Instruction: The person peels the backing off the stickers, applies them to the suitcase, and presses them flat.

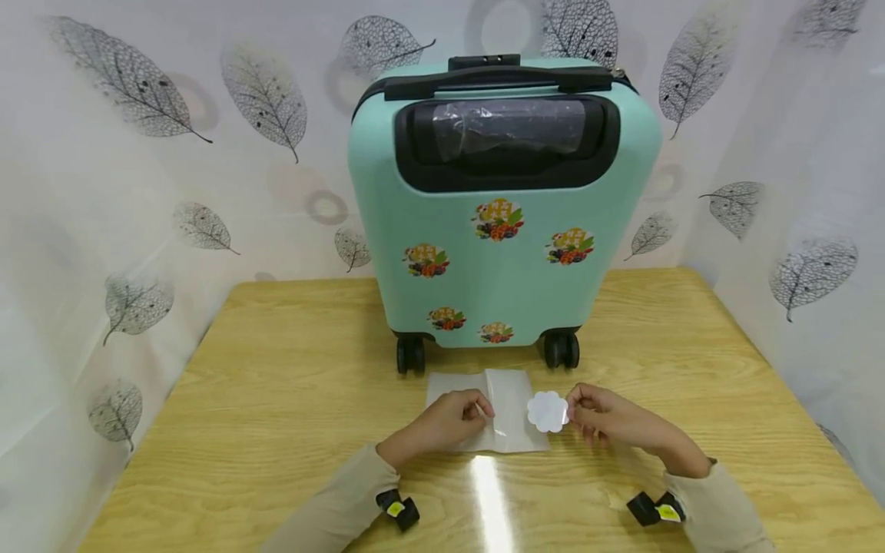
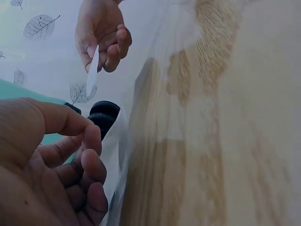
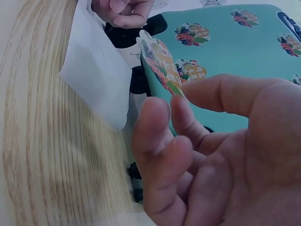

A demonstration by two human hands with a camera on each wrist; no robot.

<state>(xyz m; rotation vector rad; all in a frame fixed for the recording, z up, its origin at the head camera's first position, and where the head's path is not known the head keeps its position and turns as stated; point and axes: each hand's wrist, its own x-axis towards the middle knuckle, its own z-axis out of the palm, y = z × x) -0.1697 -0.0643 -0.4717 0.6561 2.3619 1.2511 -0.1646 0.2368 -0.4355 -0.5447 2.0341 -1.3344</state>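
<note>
My right hand (image 1: 615, 418) pinches a scalloped sticker (image 3: 160, 61) by its edge between thumb and index finger. The sticker's white back faces up in the head view, and its printed fruit side shows in the right wrist view. My left hand (image 1: 449, 418) is over a whitish sheet (image 1: 512, 399) with a fold down it, lying on the table. In the left wrist view the left hand's fingers (image 2: 94, 165) are loosely bent with nothing visible between them. Behind both hands stands a mint-green suitcase (image 1: 484, 269) bearing several fruit stickers (image 1: 498, 220).
The suitcase rests upright on black wheels (image 1: 561, 349) on the wooden table (image 1: 290, 369). A black handle (image 1: 498, 75) crosses its top, and clear film (image 1: 512, 127) covers part of the recess below. A leaf-patterned sheet (image 1: 263, 177) hangs behind.
</note>
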